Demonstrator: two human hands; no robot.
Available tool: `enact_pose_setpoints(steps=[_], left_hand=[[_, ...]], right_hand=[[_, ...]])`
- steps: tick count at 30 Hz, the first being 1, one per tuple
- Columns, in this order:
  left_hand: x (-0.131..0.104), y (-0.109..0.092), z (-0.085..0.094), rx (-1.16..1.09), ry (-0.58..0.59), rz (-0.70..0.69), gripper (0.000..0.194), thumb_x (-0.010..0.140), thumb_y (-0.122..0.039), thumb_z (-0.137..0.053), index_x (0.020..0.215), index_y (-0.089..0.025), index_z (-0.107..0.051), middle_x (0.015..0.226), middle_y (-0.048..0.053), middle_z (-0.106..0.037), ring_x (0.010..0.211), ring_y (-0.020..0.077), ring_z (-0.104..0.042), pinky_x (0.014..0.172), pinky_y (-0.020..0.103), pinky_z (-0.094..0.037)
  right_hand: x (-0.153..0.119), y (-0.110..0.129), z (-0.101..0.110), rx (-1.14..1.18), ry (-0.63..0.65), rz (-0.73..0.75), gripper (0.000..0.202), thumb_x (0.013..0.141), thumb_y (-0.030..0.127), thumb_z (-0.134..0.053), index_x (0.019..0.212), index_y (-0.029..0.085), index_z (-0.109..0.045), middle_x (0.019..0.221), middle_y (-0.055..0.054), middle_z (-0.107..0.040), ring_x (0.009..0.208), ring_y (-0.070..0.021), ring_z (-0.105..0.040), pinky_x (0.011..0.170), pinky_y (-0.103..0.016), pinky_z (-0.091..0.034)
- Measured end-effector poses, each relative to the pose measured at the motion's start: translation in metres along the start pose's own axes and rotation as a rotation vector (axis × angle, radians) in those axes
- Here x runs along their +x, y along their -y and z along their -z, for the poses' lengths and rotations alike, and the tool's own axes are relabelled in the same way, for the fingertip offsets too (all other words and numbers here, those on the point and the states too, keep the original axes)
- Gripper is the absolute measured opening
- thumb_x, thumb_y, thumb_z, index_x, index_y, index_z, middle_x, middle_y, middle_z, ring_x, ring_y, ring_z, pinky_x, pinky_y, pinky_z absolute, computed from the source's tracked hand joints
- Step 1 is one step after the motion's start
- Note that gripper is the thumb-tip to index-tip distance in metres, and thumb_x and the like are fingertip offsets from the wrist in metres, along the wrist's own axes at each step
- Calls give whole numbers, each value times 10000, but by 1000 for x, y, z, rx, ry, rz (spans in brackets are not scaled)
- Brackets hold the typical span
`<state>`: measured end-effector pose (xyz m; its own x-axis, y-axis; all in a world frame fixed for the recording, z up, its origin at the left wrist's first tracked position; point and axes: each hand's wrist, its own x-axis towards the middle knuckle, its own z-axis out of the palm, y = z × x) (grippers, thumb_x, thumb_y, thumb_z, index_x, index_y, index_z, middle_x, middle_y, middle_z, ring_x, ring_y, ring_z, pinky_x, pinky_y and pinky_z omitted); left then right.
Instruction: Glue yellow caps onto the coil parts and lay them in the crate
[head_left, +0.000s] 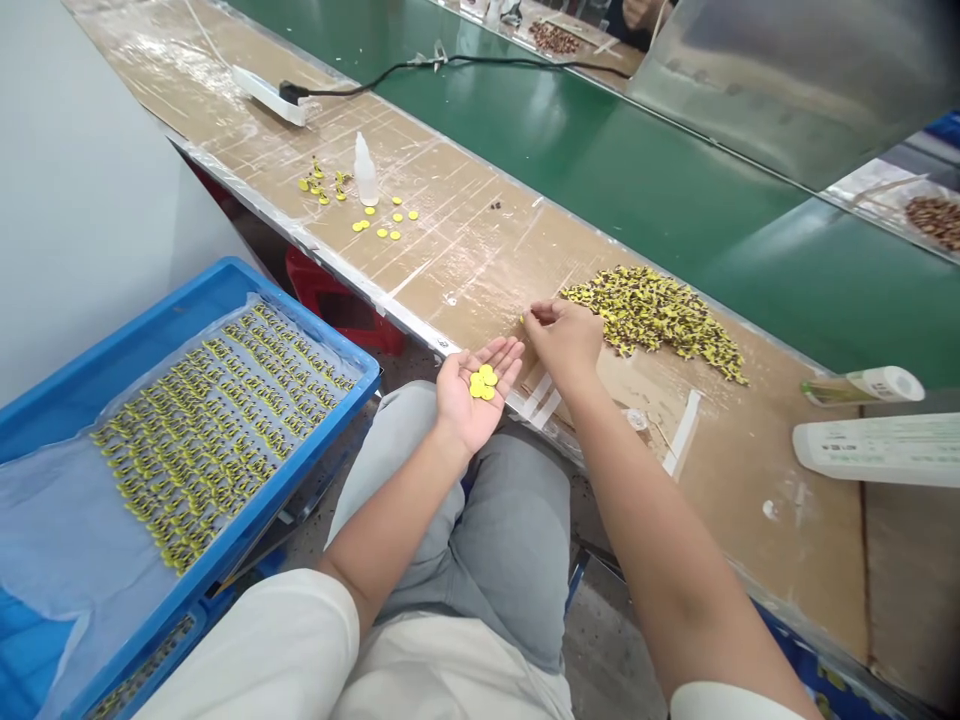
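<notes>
My left hand (472, 395) is open, palm up, just off the table's front edge. Several small yellow discs (484, 382) lie loose on its palm. To its right, my right hand (564, 335) pinches a yellow disc (523, 318) between thumb and fingertips, low over the table. Right beside that hand spreads a heap of small yellow-and-dark-brown pieces (660, 315). Farther left on the table, more yellow discs (395, 235) lie flat near a white dropper bottle (365, 172). Several yellow pieces with dark tops (322, 185) stand by the bottle.
At my left sits a blue tray (300, 400) with rows of yellow-and-dark pieces on a whitish sheet. A black cable (390, 72) runs from a white power strip (268, 95) across the green belt (510, 110). White containers (877, 450) lie at the table's right.
</notes>
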<state>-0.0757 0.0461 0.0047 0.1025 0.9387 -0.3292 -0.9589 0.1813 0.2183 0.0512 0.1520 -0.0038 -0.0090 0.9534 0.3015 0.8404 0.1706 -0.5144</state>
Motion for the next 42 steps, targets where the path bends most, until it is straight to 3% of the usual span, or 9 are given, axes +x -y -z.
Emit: enact_pose_setpoints(steps=[10,13,16,20,23,32,39,42], left_hand=[[1,1,0,-14,15,39,294,805,-267,-473,905,-94,-688,1171,151,-671,1206,240,-575,999,342,-479],[1,2,-2,-12,-5,47,287,797,-260,-482,921,-101,-685,1170,151,-672,1204,232,-576,999,343,-477],[2,2,-2,-34,-16,45,322,805,-272,-455,935,-85,-683,1140,157,-680,1172,225,-596,1000,342,-471],[3,1,-3,-53,-16,44,329,819,-285,-425,914,-104,-683,1074,134,-702,1093,202,-635,959,313,-491],[3,0,-4,-58,7,57,336,827,-286,-411,935,-112,-677,1122,137,-689,1133,217,-616,941,324,-500],[-3,5,-8,-32,56,86,327,843,-328,-417,902,-137,-677,1142,114,-683,1171,241,-595,959,372,-492],[-1,9,-7,-120,-26,123,265,833,-288,-466,775,-123,-665,882,92,-710,922,193,-676,889,366,-517],[1,10,-6,-153,-84,128,263,844,-259,-463,733,-123,-658,787,71,-689,846,163,-670,845,325,-526]], right_hand=[[0,-2,1,-21,3,-12,312,763,333,-641,1025,179,-716,948,-74,-741,904,-239,-691,876,-362,-504],[-4,4,10,-32,-82,25,339,763,373,-657,1034,176,-708,992,-79,-733,928,-254,-682,892,-385,-498],[-19,19,29,82,-143,155,285,817,384,-615,1005,190,-705,957,-59,-733,836,-218,-687,850,-374,-516],[-50,38,56,252,73,423,183,833,333,-628,960,230,-713,894,-27,-732,749,-169,-668,742,-314,-531],[-70,40,68,233,206,518,166,829,291,-645,971,237,-711,837,-23,-722,732,-166,-651,709,-309,-518],[-93,32,62,254,250,320,206,794,303,-698,993,249,-710,960,-2,-740,840,-181,-691,803,-320,-539],[-95,33,64,342,288,138,181,734,284,-750,912,252,-735,893,0,-745,781,-182,-694,757,-318,-542],[-99,34,62,554,222,-30,205,681,286,-794,871,234,-737,840,-14,-740,744,-172,-683,722,-310,-545]])
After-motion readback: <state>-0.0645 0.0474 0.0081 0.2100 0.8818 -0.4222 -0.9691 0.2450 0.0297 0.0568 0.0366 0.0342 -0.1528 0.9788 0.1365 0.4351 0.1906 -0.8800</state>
